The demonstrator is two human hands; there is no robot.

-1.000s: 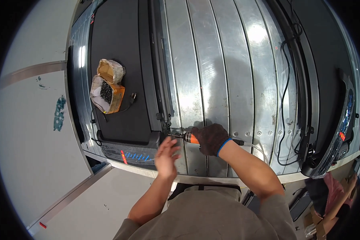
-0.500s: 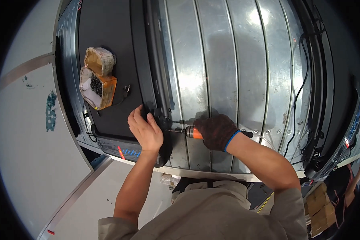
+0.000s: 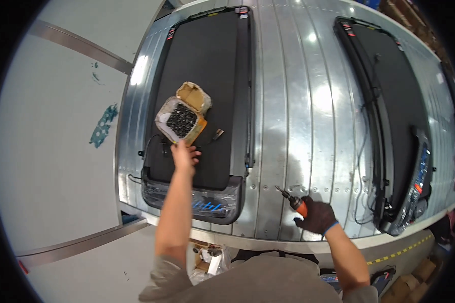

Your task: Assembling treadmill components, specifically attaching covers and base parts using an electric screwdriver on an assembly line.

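My bare left hand [image 3: 185, 156] reaches to the near edge of a worn cardboard box [image 3: 196, 132], its fingers spread apart. The box holds many small black screws [image 3: 181, 118] and has its flap folded back. It rests on the black belt of a flat treadmill [image 3: 207, 65] lying on the metal surface. On the right, my right hand [image 3: 316, 216] wears a dark glove and is closed round an orange power screwdriver [image 3: 299, 206]. The bit points up and left, over bare metal and apart from the treadmill.
A second flat treadmill [image 3: 396, 86] lies to the right, with a black cable [image 3: 361, 151] beside it. A short plug [image 3: 218, 134] sits right of the box. Seams and rivets cross the metal worktop [image 3: 275, 101]. Cardboard boxes [image 3: 412, 283] stand at lower right.
My left hand has left the treadmill's side rail and moved to the screw box. My right hand has drawn the screwdriver away from the rail, toward me. The view has shifted.
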